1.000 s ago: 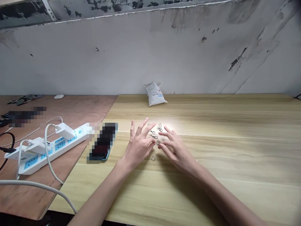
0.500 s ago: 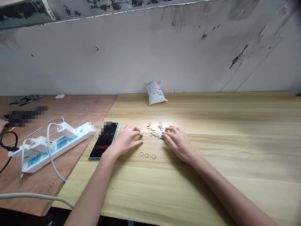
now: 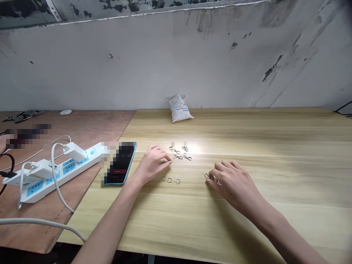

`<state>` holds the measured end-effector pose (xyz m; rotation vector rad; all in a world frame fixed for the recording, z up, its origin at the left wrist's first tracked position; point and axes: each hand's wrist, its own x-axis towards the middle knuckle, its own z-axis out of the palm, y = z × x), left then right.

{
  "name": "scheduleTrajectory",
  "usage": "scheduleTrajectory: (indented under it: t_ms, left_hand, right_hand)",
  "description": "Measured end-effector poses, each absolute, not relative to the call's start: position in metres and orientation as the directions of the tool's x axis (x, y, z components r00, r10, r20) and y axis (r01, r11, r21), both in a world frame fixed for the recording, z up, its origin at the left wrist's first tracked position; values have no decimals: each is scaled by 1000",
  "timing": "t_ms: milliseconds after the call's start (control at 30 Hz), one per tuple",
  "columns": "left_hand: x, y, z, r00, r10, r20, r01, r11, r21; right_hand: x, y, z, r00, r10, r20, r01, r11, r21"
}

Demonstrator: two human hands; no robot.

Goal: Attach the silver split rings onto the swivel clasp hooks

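Observation:
My left hand (image 3: 154,161) rests on the table with thumb and forefinger pinched together. Whatever is between its fingertips is too small to make out. Just beyond and right of it lie several metal swivel clasps (image 3: 178,157) in a loose group. Three split rings (image 3: 169,180) lie in a row on the near side. My right hand (image 3: 230,181) is lower and to the right, fingers curled down over a swivel clasp with a ring (image 3: 206,175). More metal shows under those fingers, partly hidden.
A phone (image 3: 121,161) lies left of my left hand. Beyond it is a white power strip (image 3: 63,172) with plugged-in chargers and cables. A small white packet (image 3: 180,109) stands near the wall. At the far left edge, part of another person's hand (image 3: 3,142) shows.
My right hand has moved right and nearer, away from the clasp group, and now covers metal pieces there. My left thumb and forefinger have closed into a pinch and shifted slightly right.

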<state>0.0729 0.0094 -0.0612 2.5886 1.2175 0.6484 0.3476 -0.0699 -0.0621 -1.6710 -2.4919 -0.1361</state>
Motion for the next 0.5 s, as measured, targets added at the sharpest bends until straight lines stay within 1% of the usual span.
scheduleTrajectory:
  t_ms: [67, 167, 233, 267, 300, 367, 433, 467, 500]
  left_hand:
    - [78, 6, -60, 529, 792, 304, 657, -609, 444]
    - [84, 2, -61, 485, 825, 290, 626, -559, 544]
    - [86, 1, -62, 478, 828, 293, 613, -553, 565]
    - [87, 2, -64, 480, 825, 298, 611, -559, 561]
    - [87, 2, -65, 486, 819, 306, 611, -568, 551]
    - [87, 3, -67, 503, 804, 317, 611, -591, 527]
    - [87, 3, -68, 519, 792, 323, 609, -607, 511]
    - [88, 2, -68, 524, 788, 322, 607, -611, 508]
    - [88, 2, -68, 529, 787, 318, 606, -612, 508]
  right_hand:
    - [340, -70, -65, -411, 894, 177, 912, 404, 72]
    - [332, -65, -66, -470, 868, 159, 878, 442, 182]
    - [327, -59, -66, -513, 845, 151, 849, 472, 238]
    - [325, -55, -66, -533, 833, 150, 837, 494, 233]
    - [324, -51, -67, -547, 823, 153, 834, 518, 193]
    - [322, -44, -67, -536, 825, 177, 841, 541, 25]
    - [321, -38, -66, -464, 862, 204, 837, 502, -218]
    - [320, -36, -64, -417, 885, 208, 806, 465, -367]
    - [319, -34, -62, -371, 907, 198, 740, 417, -528]
